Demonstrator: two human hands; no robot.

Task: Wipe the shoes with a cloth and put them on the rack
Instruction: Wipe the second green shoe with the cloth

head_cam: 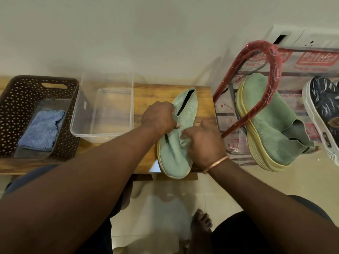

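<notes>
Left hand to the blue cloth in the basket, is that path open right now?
Probably yes. The blue cloth lies uncovered in the open-topped basket, with only the low clear container between. But the left hand grips the green shoe on the table and must release it first.

A dark perforated plastic basket (16,99) is set at the left end of the wooden bench (201,94), with a crumpled blue cloth (41,129) laid inside; a clear plastic tub (102,107) is placed just right of it. A pale green knit shoe (174,153) is laid at the right end. Beside the bench, on a plastic-wrapped red-framed rack (274,65), a second green knit shoe (271,121) and, further right, a dark patterned shoe (322,107) are rested.
</notes>
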